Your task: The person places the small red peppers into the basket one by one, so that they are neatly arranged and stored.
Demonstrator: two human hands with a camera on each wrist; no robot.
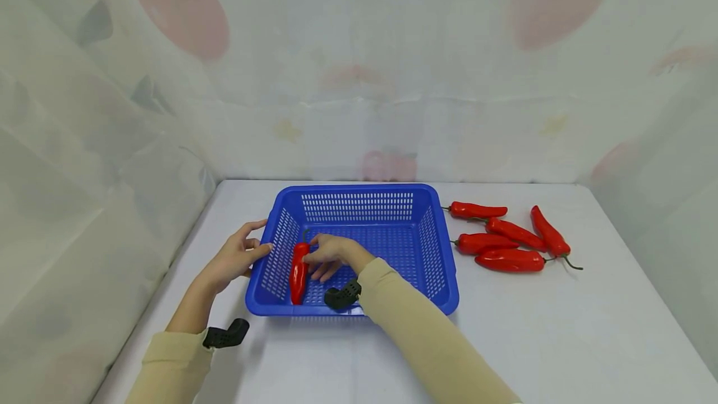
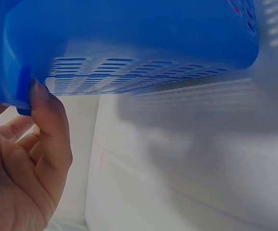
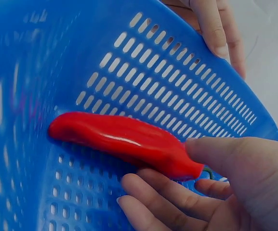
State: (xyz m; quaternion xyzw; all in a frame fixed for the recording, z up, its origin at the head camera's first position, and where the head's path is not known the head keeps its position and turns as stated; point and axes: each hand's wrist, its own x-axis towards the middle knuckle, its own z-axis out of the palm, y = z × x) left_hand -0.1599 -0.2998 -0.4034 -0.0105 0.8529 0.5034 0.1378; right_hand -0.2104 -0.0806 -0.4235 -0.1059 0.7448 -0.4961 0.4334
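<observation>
A blue plastic basket (image 1: 359,312) with slotted walls stands on the white table. My left hand (image 1: 235,257) grips its left rim, and in the left wrist view the curled fingers (image 2: 52,130) hook the rim's edge from below. Inside the basket, along the left wall, lies a red chili pepper (image 1: 299,273) with its green stem toward the back. My right hand (image 1: 333,254) reaches in and holds this pepper near the stem end. In the right wrist view the thumb (image 3: 216,151) touches one side of the pepper, with fingers (image 3: 167,197) along the other side.
To the right of the basket, several red chili peppers lie loose on the white table (image 1: 538,329), among them one front pepper (image 1: 510,260) and one far-right pepper (image 1: 550,232). A patterned white curtain (image 1: 359,80) hangs behind the table and at both sides.
</observation>
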